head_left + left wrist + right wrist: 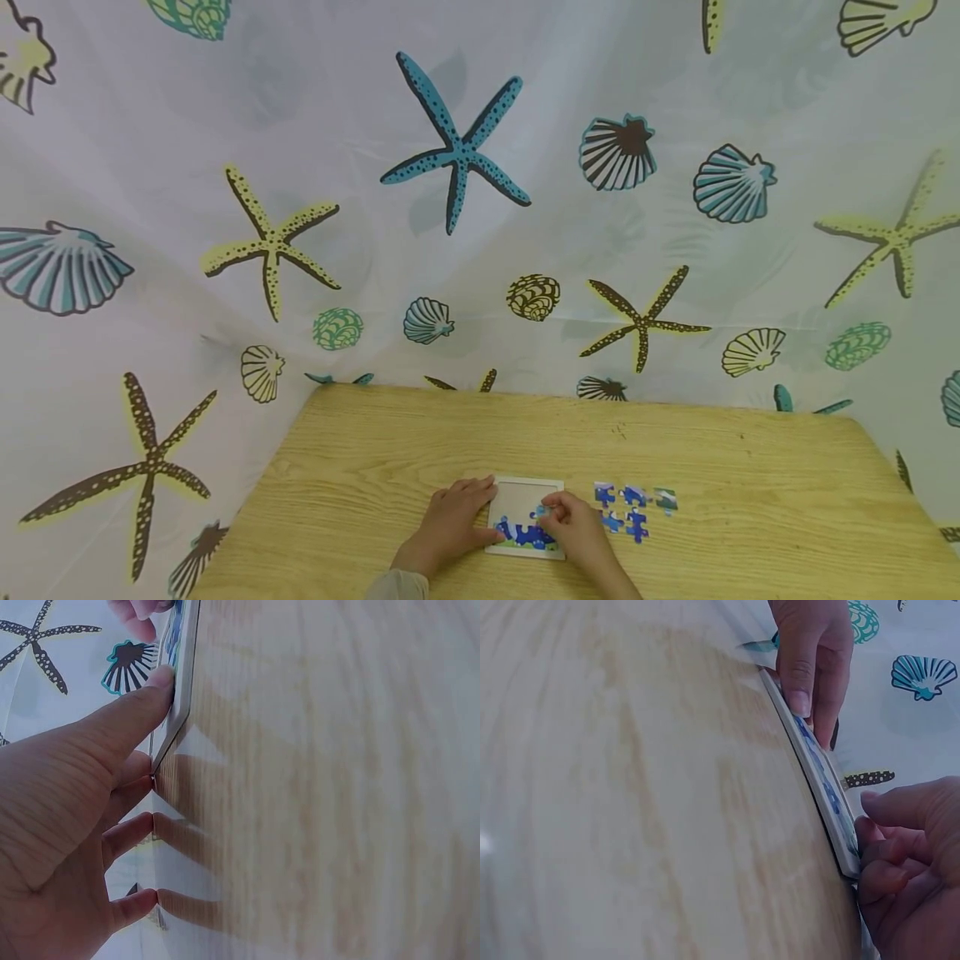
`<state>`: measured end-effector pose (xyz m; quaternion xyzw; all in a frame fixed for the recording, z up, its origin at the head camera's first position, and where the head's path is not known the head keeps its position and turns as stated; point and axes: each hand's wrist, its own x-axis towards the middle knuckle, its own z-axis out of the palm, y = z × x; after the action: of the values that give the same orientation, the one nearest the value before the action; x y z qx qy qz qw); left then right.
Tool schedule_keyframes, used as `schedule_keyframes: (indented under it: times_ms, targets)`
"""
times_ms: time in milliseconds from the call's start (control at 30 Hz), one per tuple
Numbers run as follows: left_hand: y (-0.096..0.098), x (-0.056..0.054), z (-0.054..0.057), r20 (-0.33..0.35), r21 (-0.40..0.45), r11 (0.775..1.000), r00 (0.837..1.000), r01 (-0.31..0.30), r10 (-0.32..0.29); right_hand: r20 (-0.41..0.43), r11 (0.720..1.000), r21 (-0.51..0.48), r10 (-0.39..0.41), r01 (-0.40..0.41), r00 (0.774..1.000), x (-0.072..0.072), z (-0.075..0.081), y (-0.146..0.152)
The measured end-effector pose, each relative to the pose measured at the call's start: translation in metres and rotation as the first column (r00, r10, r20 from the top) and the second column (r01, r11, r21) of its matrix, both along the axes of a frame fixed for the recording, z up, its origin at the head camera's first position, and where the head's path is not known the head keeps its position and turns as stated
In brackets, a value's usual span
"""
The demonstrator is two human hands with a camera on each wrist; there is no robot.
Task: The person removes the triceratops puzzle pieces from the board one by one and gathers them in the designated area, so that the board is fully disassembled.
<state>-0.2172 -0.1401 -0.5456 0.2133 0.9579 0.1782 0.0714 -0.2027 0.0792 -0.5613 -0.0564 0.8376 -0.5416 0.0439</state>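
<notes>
A small white-rimmed puzzle tray (527, 481) lies on the table, its lower part filled with joined blue and green jigsaw pieces (522, 533). My left hand (453, 521) rests along the tray's left side, thumb on the lower rim and fingers spread toward the upper left corner. In the left wrist view, the left thumb (142, 705) presses the tray's edge while other fingertips touch the tabletop. My right hand (573, 527) pinches a light blue puzzle piece (539, 511) over the tray's right side. The right fingers largely hide that piece in the right wrist view.
Several loose puzzle pieces (636, 525) lie on the wooden table (390, 442), right of the tray and beside my right hand. A white cloth (360, 275) printed with starfish and shells hangs behind the table and along both sides.
</notes>
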Motion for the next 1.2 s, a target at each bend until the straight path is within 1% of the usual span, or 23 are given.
schedule_keyframes:
  times_ms: [167,333,467,633,767,933,1033,1100,1200]
  targets:
    - [0.000,0.001,0.001,-0.007,0.002,1.000,1.000,0.003,-0.003,-0.013,0.997,0.076,0.008,-0.007,1.000,0.000,0.000,-0.002]
    - [0.000,0.001,0.000,-0.013,-0.005,1.000,1.000,0.012,-0.013,-0.023,0.986,0.162,0.037,-0.033,0.999,0.000,0.001,-0.004]
    - [0.000,0.000,-0.001,-0.019,-0.015,1.000,1.000,0.010,-0.011,-0.023,0.976,0.210,0.065,-0.058,0.998,0.000,0.006,-0.005]
    - [0.000,-0.001,-0.001,-0.023,-0.003,1.000,1.000,0.010,-0.010,-0.015,0.964,0.255,0.086,-0.080,0.996,-0.002,0.014,-0.007]
    - [0.000,-0.001,-0.001,-0.016,0.003,1.000,1.000,0.008,-0.008,-0.005,0.950,0.298,0.096,-0.091,0.995,-0.003,0.018,-0.008]
    - [0.000,0.000,0.000,-0.009,0.003,1.000,1.000,0.008,-0.008,-0.002,0.932,0.354,0.086,-0.080,0.996,-0.005,0.020,-0.009]
    - [0.000,0.000,0.000,-0.007,0.001,1.000,1.000,0.008,-0.008,-0.007,0.919,0.389,0.067,-0.059,0.998,-0.006,0.021,-0.010]
    - [0.000,0.000,0.000,-0.008,0.000,1.000,1.000,0.009,-0.009,-0.005,0.917,0.396,0.048,-0.042,0.999,-0.005,0.021,-0.011]
    - [0.000,0.000,0.000,-0.011,-0.005,1.000,1.000,0.007,-0.007,-0.018,0.921,0.389,0.017,-0.009,1.000,-0.003,0.021,-0.012]
